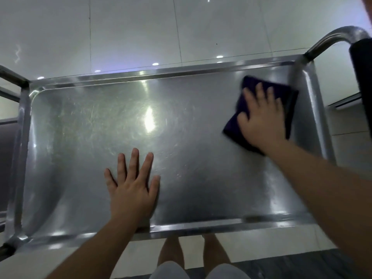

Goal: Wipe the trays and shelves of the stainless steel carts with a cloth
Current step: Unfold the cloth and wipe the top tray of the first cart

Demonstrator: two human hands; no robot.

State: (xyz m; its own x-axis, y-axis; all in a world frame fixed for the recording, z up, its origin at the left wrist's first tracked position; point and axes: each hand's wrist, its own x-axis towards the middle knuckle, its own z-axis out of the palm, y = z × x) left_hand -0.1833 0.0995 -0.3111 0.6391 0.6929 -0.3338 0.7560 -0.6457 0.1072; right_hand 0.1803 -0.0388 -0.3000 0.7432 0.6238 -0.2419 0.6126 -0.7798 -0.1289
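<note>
A stainless steel cart tray (84, 121) fills the middle of the view, scratched and shiny with a raised rim. A dark purple folded cloth (251, 85) lies on the tray's far right part. My right hand (261, 117) presses flat on the cloth with fingers spread and straight. My left hand (132, 184) rests flat on the bare tray near its front edge, fingers spread, holding nothing.
The cart's curved steel handle (332, 37) rises at the right end, with a dark grip (362, 77) beside it. Steel posts and rails (22, 101) stand at the left end. White tiled floor surrounds the cart; my legs (171, 250) show below the front rim.
</note>
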